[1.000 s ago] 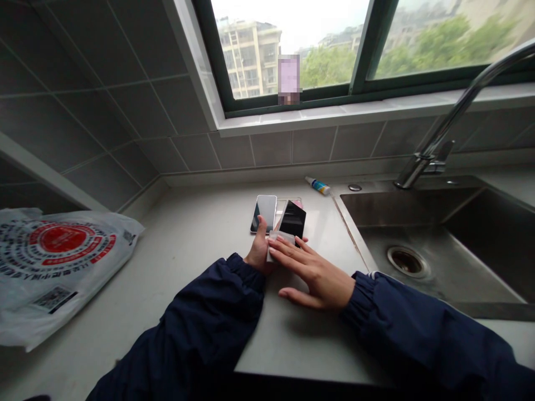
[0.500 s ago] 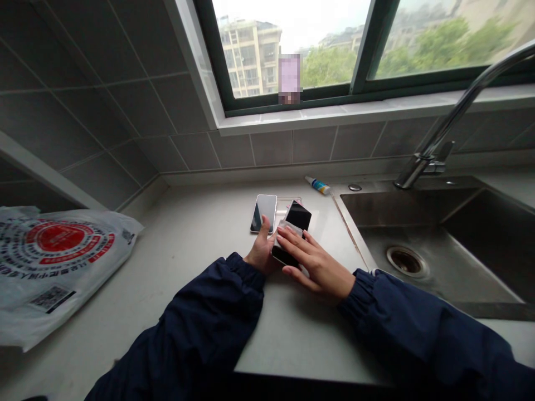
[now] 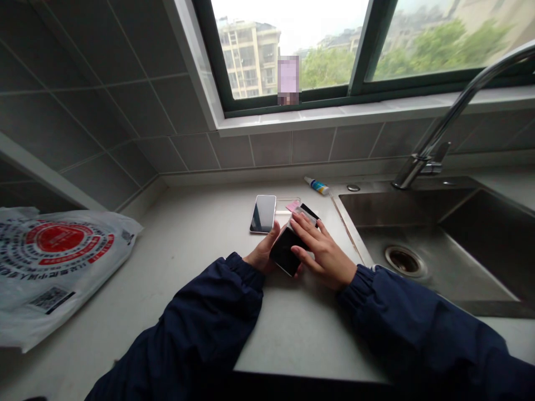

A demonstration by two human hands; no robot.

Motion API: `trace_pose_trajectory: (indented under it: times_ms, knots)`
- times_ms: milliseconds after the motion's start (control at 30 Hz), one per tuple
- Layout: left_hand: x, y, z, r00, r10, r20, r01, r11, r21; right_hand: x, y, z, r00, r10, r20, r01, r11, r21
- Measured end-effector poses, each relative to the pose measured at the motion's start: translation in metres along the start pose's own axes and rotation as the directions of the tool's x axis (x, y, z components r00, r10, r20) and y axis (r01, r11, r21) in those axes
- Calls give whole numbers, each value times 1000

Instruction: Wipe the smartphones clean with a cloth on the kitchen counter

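My left hand (image 3: 262, 252) is wrapped round the lower left side of a black-screened smartphone (image 3: 287, 253), tilted above the counter. Over its upper part lies my right hand (image 3: 325, 253), with bent fingers pressing a thin whitish wipe (image 3: 299, 211) onto the screen. Most of the wipe is hidden under those fingers. A second smartphone (image 3: 263, 214) with a pale frame lies flat, just beyond my left hand. Behind the held phone are a small pink piece (image 3: 292, 206) and what looks like a clear phone case (image 3: 288, 199), both partly covered.
A blue-and-white tube (image 3: 317, 185) lies near the back of the white counter (image 3: 200, 223). To the right are a steel sink (image 3: 455, 278) and its faucet (image 3: 434, 139). A white plastic bag (image 3: 83, 267) with red print sits at left. Behind is a window (image 3: 288, 33).
My right hand and the wipe have slid up the phone toward its far end. More of the lower screen now shows. The second phone has stayed put.
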State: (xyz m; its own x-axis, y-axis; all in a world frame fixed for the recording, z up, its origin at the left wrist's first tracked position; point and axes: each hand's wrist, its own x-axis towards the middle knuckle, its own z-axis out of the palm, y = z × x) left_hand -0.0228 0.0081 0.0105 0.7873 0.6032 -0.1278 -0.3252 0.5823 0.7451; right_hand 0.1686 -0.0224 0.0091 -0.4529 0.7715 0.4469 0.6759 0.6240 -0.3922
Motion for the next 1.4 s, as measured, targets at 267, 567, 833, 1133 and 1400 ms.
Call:
trace_pose_trajectory:
  times_ms: [267, 567, 833, 1133, 1400]
  knots:
    - [5, -3, -14, 995, -45, 91, 36, 995, 94, 1, 6, -2, 993, 77, -92, -81, 996, -41]
    - [4, -2, -14, 996, 6, 87, -12, 998, 68, 2, 9, -2, 982, 134, -130, -148, 983, -108]
    - [4, 2, -9, 994, 64, 88, -64, 998, -8, 3, 9, -3, 980, 182, -84, -191, 974, -119]
    - [3, 5, -11, 993, 106, 54, -101, 991, -88, 3, 9, -3, 987, 151, -59, -155, 986, -61]
    - [4, 7, -2, 981, 176, -83, -188, 965, -184, 0, -1, -9, 994, -105, 15, 102, 987, 120]
